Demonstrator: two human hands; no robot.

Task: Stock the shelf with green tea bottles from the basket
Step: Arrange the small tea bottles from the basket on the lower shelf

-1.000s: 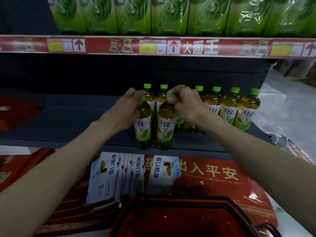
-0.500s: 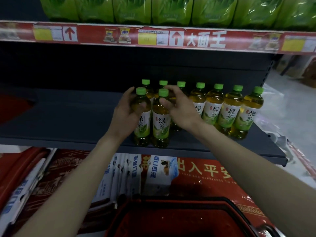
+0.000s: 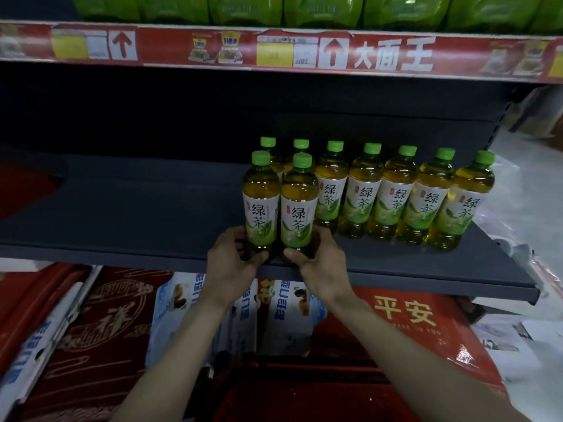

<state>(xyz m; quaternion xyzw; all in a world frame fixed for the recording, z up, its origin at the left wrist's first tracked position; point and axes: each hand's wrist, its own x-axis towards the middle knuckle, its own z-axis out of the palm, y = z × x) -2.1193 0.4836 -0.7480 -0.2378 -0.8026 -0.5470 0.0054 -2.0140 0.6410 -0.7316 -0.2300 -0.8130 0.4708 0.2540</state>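
While both arms reach toward the front edge of the shelf (image 3: 122, 214), the left hand (image 3: 231, 266) curls round the base of the left bottle (image 3: 261, 205), thumb across its front, and the right hand (image 3: 321, 266) grips the base of the right bottle (image 3: 299, 208) in the same way. Both bottles stand upright on the shelf, touching each other, just in front of the left end of the row (image 3: 399, 193) of green-capped tea bottles that runs to the right. The fingers of each hand are mostly hidden behind the bottles, so little more than thumbs and the backs of the hands shows. Two more bottles stand behind the held pair, with only their caps and shoulders visible. The red basket (image 3: 304, 391) sits at the bottom edge, dark, cut off by the frame and flanked by the forearms; what it holds cannot be made out. Above, green packs (image 3: 320, 10) are cut off at the top, over a red price strip (image 3: 170, 47). Under the shelf lie red packs (image 3: 100, 330) and blue-white cartons (image 3: 286, 309), their print blurred.
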